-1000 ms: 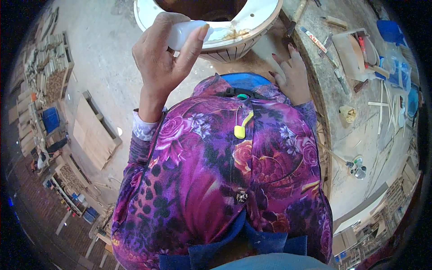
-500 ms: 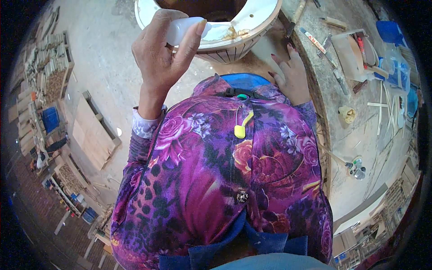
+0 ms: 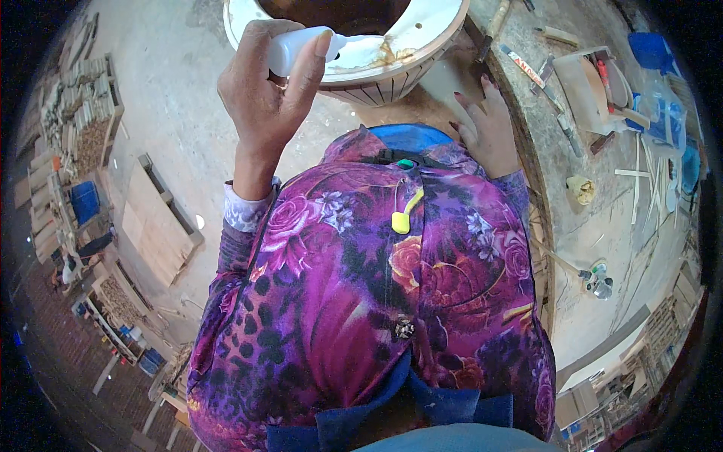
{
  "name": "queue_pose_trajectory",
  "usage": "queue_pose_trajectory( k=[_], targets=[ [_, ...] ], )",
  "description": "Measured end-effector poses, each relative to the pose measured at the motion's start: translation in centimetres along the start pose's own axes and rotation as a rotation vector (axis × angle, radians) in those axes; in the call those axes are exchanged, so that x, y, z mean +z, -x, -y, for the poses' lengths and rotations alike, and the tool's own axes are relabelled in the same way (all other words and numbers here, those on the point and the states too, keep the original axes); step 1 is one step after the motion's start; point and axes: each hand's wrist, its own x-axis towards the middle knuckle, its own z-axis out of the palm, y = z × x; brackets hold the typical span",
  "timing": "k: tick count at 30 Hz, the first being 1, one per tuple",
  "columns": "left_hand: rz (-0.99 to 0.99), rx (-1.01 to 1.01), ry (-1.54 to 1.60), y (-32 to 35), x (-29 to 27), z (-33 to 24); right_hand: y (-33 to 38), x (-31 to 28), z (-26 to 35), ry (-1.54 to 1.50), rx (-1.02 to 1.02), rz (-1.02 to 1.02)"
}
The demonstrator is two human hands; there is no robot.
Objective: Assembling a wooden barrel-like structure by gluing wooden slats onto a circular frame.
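A small white squeeze bottle [image 3: 292, 50] lies sideways in my left hand [image 3: 263, 87], with the fingers and thumb closed round it. Its narrow tip points right, just over the white rim of a round, hollow wooden piece [image 3: 429, 36]. On that rim, right of the tip, is a wet-looking brown stain, and a dark hole shows close to the tip. Dark slits run down the outer side of the piece. My right hand [image 3: 486, 124] rests to the right, below the piece, its fingers spread and holding nothing visible.
Hammers and other hand tools lie at the right, near an open box [image 3: 584, 90] and a blue plastic bag [image 3: 666, 120]. A small yellowish cup [image 3: 580, 190] stands nearer me. To the left are a flat board [image 3: 154, 226], stacked wood strips [image 3: 83, 113] and a blue bin [image 3: 84, 201].
My left hand has shifted slightly left with the bottle, and the bottle's tip now shows more plainly over the rim. My right hand looks unmoved.
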Motion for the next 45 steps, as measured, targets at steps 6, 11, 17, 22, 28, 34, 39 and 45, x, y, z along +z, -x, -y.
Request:
queue_pose_trajectory(
  k=[6,11,17,22,28,34,39,45],
  targets=[
    [0.023,-0.011,-0.015,-0.1,0.1,0.1,-0.2,-0.4,0.4,-0.007,0.002,-0.005],
    [0.01,-0.038,0.009,-0.1,0.0,0.1,-0.2,-0.4,0.2,-0.012,-0.017,0.015],
    [0.018,-0.07,0.055,0.1,-0.1,-0.8,-0.3,-0.2,0.0,-0.042,-0.013,-0.006],
    [0.067,-0.071,0.045,0.3,0.0,-1.0,-0.2,-0.1,0.1,-0.009,0.009,0.001],
    [0.04,0.004,0.059,0.3,0.4,-0.5,-0.1,0.1,-0.2,-0.016,0.003,-0.003],
    [0.081,-0.045,0.048,0.4,0.0,-1.1,0.0,0.2,-0.3,0.002,0.009,0.018],
    [-0.002,-0.066,0.087,0.5,-1.0,-0.9,0.1,0.2,-0.1,-0.011,0.015,0.007],
    [-0.171,-0.325,0.333,1.1,-2.2,1.1,0.1,0.0,-0.1,-0.029,-0.004,-0.014]
  ],
)
